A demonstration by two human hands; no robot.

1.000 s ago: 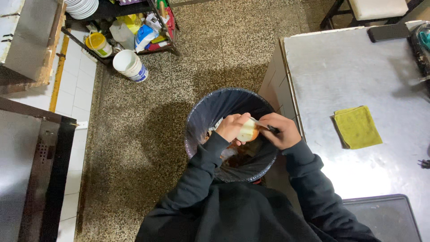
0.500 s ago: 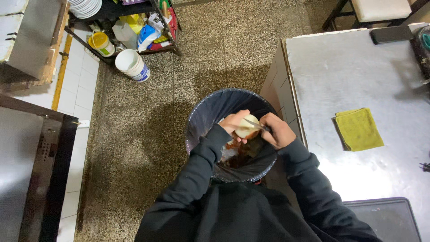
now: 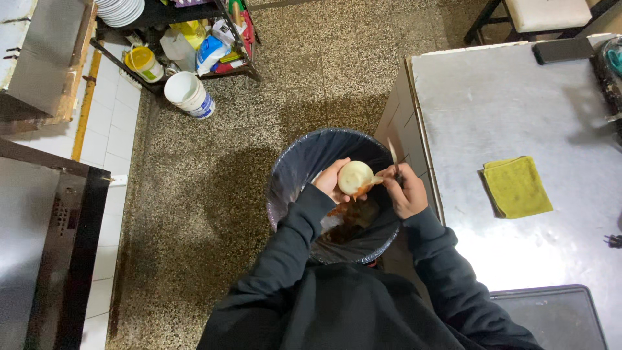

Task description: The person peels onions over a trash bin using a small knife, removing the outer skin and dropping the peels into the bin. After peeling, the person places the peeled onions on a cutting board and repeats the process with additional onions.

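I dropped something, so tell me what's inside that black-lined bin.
The bin holds brownish peel scraps at the bottom. The hands and the onion above cover part of it.

Yellow cloth (image 3: 516, 186) (perhaps folded), white bucket (image 3: 188, 94).

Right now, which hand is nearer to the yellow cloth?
Right. The right hand is over the bin's table-side edge; the left hand, holding the onion, is farther from the yellow cloth.

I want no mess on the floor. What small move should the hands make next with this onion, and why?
Probably pull the loose skin strip free with the right hand and let it fall. It hangs from the onion in the left hand, over the bin.
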